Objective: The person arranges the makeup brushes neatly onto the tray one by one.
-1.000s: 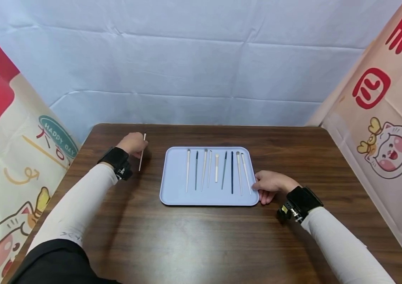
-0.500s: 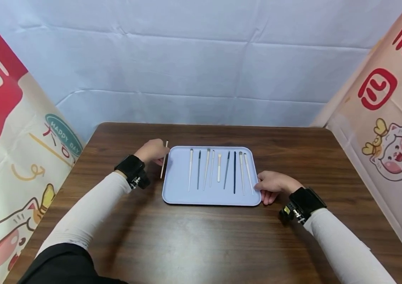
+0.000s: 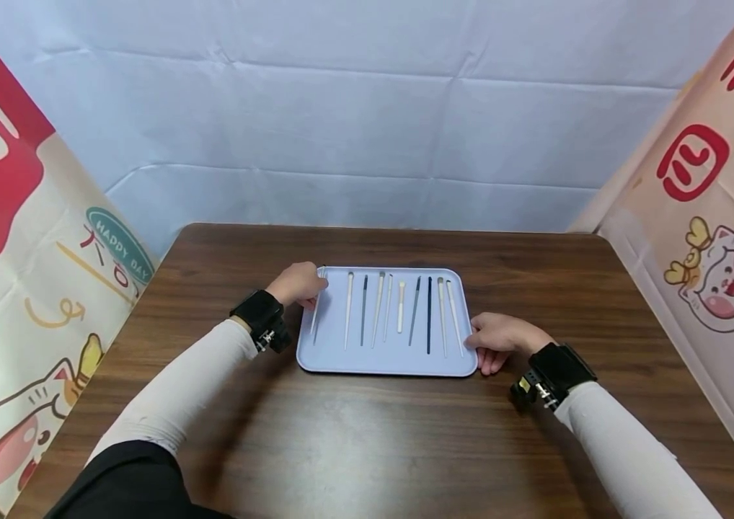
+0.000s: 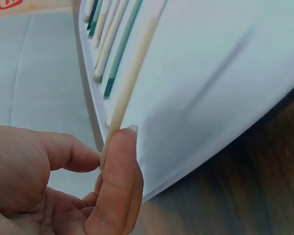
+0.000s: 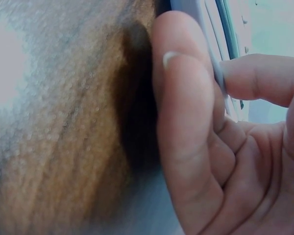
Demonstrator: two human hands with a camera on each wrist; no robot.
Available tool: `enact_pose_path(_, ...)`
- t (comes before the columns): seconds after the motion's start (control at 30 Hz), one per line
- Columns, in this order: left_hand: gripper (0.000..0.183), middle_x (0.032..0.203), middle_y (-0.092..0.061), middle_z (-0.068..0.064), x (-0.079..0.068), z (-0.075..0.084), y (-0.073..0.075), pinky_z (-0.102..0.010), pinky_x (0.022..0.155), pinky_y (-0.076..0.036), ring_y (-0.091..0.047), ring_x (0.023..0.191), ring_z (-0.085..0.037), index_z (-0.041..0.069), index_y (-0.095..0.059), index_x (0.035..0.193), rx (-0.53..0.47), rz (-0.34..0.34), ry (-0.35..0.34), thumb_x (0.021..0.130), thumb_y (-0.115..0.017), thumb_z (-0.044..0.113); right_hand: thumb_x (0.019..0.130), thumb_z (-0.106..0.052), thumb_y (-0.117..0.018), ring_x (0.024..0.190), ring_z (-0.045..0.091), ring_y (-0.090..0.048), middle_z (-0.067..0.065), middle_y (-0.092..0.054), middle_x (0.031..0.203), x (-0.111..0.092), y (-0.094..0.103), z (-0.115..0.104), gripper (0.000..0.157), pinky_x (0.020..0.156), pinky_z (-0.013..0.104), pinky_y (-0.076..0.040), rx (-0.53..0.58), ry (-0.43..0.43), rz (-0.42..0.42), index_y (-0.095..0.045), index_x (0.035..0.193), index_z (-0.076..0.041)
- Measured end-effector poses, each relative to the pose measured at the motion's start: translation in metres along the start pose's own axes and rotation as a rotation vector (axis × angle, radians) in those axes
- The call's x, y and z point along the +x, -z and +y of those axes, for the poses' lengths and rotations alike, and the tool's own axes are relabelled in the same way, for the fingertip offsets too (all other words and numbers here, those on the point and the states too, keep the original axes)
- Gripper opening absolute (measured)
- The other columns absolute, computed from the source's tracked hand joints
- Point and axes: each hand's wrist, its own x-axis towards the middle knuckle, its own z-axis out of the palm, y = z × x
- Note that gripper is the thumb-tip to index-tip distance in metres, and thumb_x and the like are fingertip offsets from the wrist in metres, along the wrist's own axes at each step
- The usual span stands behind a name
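Note:
My left hand (image 3: 298, 283) pinches a slim cream-handled brush (image 4: 133, 73) between thumb and fingers. It is over the left end of a pale blue tray (image 3: 380, 365), and the brush slants above the tray floor, its shadow falling on the tray in the left wrist view. Several thin brushes lie side by side in the tray, among them a dark blue one (image 3: 429, 317), a green one (image 3: 363, 311) and a short cream one (image 3: 400, 306). At the tray's right edge, my right hand (image 3: 502, 339) grips the rim, thumb on top and fingers along the outer side.
The tray stands on a dark brown wooden table (image 3: 367, 447). Behind it hangs a pale blue cloth (image 3: 367, 130). Printed cloths close in the left side (image 3: 10, 346) and the right side (image 3: 711, 346).
My left hand has carried the brush rightward from the table left of the tray to over the tray's left end. The right hand has stayed at the tray's right rim.

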Motion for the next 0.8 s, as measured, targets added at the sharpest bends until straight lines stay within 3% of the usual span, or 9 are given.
enact_pose_path(0.47, 0.033, 0.056, -0.061, -0.003, -0.001, 0.009, -0.024, -0.027, 0.063, -0.046, -0.067, 0.054, -0.016, 0.008, -0.058, 0.07, 0.097, 0.057, -0.053, 0.101, -0.049, 0.017, 0.098, -0.005, -0.051, 0.049, 0.012, -0.065, 0.008, -0.066, 0.062, 0.001, 0.0, -0.001, 0.006, 0.048, 0.026, -0.055, 0.006, -0.003, -0.008, -0.053, 0.096, 0.001)
enact_pose_path(0.8, 0.035, 0.056, -0.061, -0.003, -0.001, 0.015, -0.029, -0.026, 0.062, -0.043, -0.065, 0.051, -0.014, 0.011, -0.054, 0.065, 0.115, 0.063, -0.074, 0.099, -0.049, 0.015, 0.098, -0.005, -0.051, 0.049, 0.012, -0.065, 0.009, -0.066, 0.063, 0.001, 0.0, -0.001, 0.007, 0.048, 0.026, -0.055, -0.002, -0.004, -0.007, -0.053, 0.096, 0.001)
